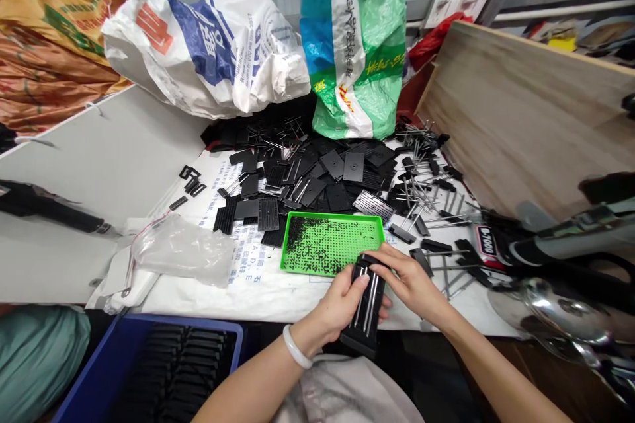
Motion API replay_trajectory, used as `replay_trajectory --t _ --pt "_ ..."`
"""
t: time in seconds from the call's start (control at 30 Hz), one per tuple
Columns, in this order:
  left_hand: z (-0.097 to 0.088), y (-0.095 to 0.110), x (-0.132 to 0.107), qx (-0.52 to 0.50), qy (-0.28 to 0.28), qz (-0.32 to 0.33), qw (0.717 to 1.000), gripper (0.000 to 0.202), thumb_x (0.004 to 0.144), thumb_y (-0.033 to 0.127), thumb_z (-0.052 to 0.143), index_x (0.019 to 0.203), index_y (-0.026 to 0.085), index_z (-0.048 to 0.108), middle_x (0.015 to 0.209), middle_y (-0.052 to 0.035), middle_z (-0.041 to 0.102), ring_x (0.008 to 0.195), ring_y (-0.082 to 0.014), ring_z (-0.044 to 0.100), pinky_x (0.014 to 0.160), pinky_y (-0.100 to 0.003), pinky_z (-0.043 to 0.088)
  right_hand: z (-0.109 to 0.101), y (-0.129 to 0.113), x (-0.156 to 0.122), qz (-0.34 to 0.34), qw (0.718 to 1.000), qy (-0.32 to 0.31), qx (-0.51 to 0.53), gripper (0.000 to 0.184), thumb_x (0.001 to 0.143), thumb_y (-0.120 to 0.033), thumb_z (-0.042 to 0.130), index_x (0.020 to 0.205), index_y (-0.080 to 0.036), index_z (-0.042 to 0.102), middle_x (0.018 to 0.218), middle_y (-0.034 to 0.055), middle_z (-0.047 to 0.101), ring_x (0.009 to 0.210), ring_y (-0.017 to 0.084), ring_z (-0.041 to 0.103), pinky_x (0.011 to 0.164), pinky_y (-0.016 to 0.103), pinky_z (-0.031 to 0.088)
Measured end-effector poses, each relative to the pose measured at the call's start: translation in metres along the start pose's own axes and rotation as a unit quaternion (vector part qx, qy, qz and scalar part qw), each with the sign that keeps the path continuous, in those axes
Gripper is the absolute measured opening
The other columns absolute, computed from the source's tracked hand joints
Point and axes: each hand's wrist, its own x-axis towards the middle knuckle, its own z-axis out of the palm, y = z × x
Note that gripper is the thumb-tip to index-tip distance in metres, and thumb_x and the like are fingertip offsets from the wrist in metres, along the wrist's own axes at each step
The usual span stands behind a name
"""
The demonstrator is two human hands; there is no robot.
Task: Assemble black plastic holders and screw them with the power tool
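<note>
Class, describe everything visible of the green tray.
The green plastic tray is shallow and rectangular, with a raised rim and rows of small holes. Black specks crowd its left side. It lies flat on a white printed sheet, black plates at its far edge, a black block over its near edge.

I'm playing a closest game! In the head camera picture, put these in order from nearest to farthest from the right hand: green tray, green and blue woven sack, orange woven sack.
From the right hand:
1. Green tray: just left of the hand.
2. Green and blue woven sack: ahead, at the back.
3. Orange woven sack: far left, at the back.
</note>
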Motion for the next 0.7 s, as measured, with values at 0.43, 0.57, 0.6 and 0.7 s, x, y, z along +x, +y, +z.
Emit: replay_trajectory --t 0.43,0.57,0.6,0.7 --pt "0.0 -0.008 -0.003 0.068 0.032 0.058 0.996 0.041 0.089 0.056 0.049 0.11 0.021 0.04 0.081 -0.0044 0.069 0.06 -0.014 0.064 0.058 -0.028 0.052 0.003 -0.005 0.002 0.067 0.997 0.01 0.038 0.029 0.096 -0.038 0.048 0.11 -0.021 0.067 0.091 0.0066 0.06 0.089 0.021 0.06 0.081 0.033 0.051" --pt "-0.002 -0.003 -0.004 0.032 0.056 0.048 0.997 0.046 0.088 0.055 0.053 0.115 0.021 0.04 0.08 -0.0032 0.069 0.06 -0.0149 0.065 0.056 -0.027 0.051 0.021 -0.005 -0.002 0.136 0.978 0.057 0.145 0.027 0.092 -0.044 0.054 0.1 -0.02 0.065 0.091 0.0053 0.055 0.081 0.019 0.06 0.066 0.029 0.054" --pt "-0.002 -0.003 -0.004 0.032 0.061 0.049 0.996 0.047 0.087 0.055 0.054 0.116 0.021 0.04 0.08 -0.0033 0.069 0.06 -0.0156 0.066 0.054 -0.026 0.05 0.028 -0.006 -0.004 0.158 0.968 0.06 0.187 0.027 0.09 -0.045 0.057 0.101 -0.021 0.063 0.091 0.0045 0.053 0.075 0.017 0.06 0.058 0.026 0.054" --pt "-0.003 -0.004 -0.007 0.036 0.068 0.056 0.995 0.048 0.088 0.055 0.053 0.12 0.021 0.042 0.087 -0.0056 0.07 0.068 -0.0191 0.068 0.055 -0.028 0.051 0.043 -0.012 -0.008 0.209 0.93 0.073 0.294 0.037 0.084 -0.048 0.064 0.11 -0.022 0.055 0.094 0.0031 0.047 0.063 0.014 0.056 0.035 0.021 0.045"
